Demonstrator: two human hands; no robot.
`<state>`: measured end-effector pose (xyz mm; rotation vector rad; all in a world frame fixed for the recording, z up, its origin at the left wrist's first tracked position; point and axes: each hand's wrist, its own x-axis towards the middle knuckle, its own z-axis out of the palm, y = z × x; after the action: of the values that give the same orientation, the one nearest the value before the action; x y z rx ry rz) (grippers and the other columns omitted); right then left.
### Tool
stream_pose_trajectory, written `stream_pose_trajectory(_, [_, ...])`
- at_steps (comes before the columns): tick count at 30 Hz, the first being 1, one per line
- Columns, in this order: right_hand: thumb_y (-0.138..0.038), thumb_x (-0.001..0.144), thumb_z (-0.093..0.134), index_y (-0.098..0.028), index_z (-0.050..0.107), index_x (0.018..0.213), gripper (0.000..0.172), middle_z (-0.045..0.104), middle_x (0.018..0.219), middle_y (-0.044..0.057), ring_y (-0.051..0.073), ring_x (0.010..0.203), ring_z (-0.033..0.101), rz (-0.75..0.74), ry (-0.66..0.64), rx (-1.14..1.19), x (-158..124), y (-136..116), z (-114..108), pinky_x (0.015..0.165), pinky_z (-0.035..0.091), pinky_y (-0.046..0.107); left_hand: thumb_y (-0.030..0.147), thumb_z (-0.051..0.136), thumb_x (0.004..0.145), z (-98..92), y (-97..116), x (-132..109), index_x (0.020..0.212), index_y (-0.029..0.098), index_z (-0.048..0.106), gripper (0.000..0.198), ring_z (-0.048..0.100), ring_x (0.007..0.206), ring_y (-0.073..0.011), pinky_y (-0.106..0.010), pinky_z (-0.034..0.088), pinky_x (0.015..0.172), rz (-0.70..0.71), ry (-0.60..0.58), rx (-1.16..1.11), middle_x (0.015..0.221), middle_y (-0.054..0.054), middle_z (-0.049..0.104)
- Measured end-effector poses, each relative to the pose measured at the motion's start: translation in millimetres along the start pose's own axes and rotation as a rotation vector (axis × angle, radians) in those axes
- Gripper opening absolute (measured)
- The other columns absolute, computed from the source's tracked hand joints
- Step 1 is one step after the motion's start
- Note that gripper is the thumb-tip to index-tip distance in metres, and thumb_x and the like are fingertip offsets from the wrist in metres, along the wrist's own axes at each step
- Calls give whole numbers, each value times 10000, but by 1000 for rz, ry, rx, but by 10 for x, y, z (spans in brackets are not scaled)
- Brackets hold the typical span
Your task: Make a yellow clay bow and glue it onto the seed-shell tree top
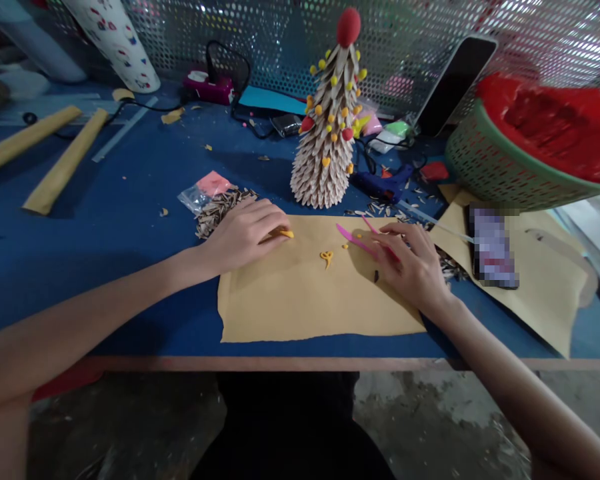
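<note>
My left hand (247, 230) rests at the upper left of a tan paper sheet (290, 300). Its fingers pinch a small yellow clay piece (287, 233). Over the sheet's right side, my right hand (413, 260) is closed on pink plastic modelling tools (353, 238), whose tips point left. Between the hands lies a small looped yellow clay ribbon (327, 258), with tiny yellow bits (345, 247) near the tool tips. Behind the sheet stands a cone-shaped tree of layered seed shells (323, 163), dotted with yellow, orange and red balls and topped by a red ball (349, 27).
Seed shells (215, 213) are heaped beside my left hand. A blue glue gun (387, 183) lies right of the tree. Farther right are a phone (493, 247) on brown paper and a green basket (520, 173) with red plastic. Rolled paper strips (67, 163) lie left.
</note>
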<state>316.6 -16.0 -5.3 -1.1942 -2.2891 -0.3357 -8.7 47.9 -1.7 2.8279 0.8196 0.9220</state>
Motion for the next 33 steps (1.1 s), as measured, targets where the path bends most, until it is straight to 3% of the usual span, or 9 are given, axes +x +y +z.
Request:
stream_pose_trajectory(4, [-178,935,612,-192,650,1091,161,668,1062,135,260,947,641,-9,-1,-34,-8,16,6,800,540,418,250,613,974,-5,107,-11,1047,156,648,124,620,737,-157,-297,479,732,-39,80,-89,819,-27,688])
stream_pose_trajectory(6, [-178,928,626,-200,652,1095,171,677,1071,132,263,961,652,12,3,-14,-9,31,1,814,542,428,245,611,971,-14,210,-7,970,166,669,97,607,720,-132,-257,480,700,-87,99,-240,807,-21,685])
stream_pose_trajectory(10, [-176,918,649,-225,654,1092,181,717,1033,105,256,949,683,38,44,60,61,-14,-42,818,553,425,271,653,935,-43,435,22,916,152,687,125,608,691,-108,-221,476,664,-305,35,-564,801,-20,696])
stream_pose_trajectory(14, [-138,941,613,-224,655,1101,186,733,908,58,191,829,698,26,21,285,265,-281,-104,734,570,340,363,676,915,-58,559,67,908,154,697,210,657,708,-123,-216,515,637,-510,-24,-907,857,-45,747])
stream_pose_trajectory(17, [-171,947,630,-218,640,1157,216,732,965,62,164,799,684,-40,-15,512,432,-540,-86,687,575,304,387,687,911,-66,559,74,922,140,682,248,658,634,-112,-211,519,579,-592,-11,-1051,831,-54,751])
stream_pose_trajectory(19, [-172,943,636,-221,631,1189,252,728,982,67,177,853,680,-90,-48,613,516,-669,-27,681,573,305,386,692,912,-75,525,61,983,144,650,255,663,594,-110,-205,505,548,-612,9,-1096,759,-29,736])
stream_pose_trajectory(24, [-240,924,681,-181,653,1126,212,706,935,51,128,715,635,131,-42,785,624,-787,147,616,548,271,317,673,936,-108,425,5,1132,161,565,272,733,677,-135,-188,503,557,-587,6,-1148,755,-18,757])
stream_pose_trajectory(28, [-267,917,693,-203,696,1118,211,721,970,60,136,772,657,141,-54,874,671,-801,168,627,551,262,295,660,946,-134,407,-19,1187,162,533,303,755,733,-151,-196,530,594,-568,-56,-1181,805,-35,770])
stream_pose_trajectory(33, [-247,868,752,-225,741,942,78,725,889,37,152,822,670,211,-17,1008,695,-829,169,645,542,267,313,667,941,-142,413,-18,1100,173,552,241,754,755,-149,-202,550,640,-540,-138,-1234,829,-41,772])
